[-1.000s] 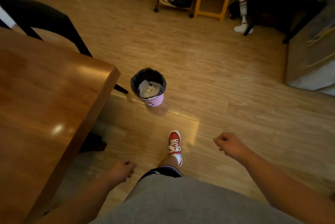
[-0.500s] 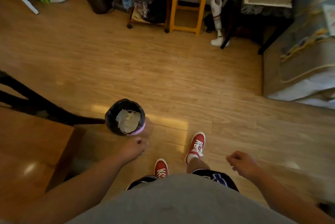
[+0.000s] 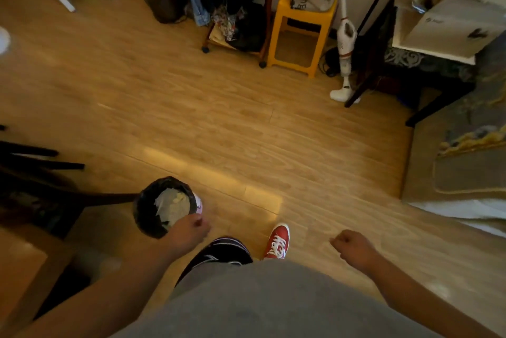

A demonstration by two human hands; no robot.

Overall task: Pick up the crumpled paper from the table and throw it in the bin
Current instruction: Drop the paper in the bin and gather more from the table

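Black liner wraps the rim of the bin point(image 3: 142, 209), which stands on the wood floor point(image 3: 219, 124) with crumpled paper point(image 3: 172, 204) lying pale inside it. The left hand point(image 3: 189, 231) hangs over the bin's near rim, knuckles up. Its grip is turned downward and hidden, so I cannot tell whether it holds anything. The right hand point(image 3: 353, 248) is well right of the bin, its grip curled into a fist with nothing seen in it. Dark chair legs point(image 3: 41, 165) reach in from the bin's left, and the bench point(image 3: 22, 266) corner lies nearer on that side. Beyond the bin, open floor runs to a yellow stool point(image 3: 301, 36). A red shoe point(image 3: 278, 241) stands just right of the bin.
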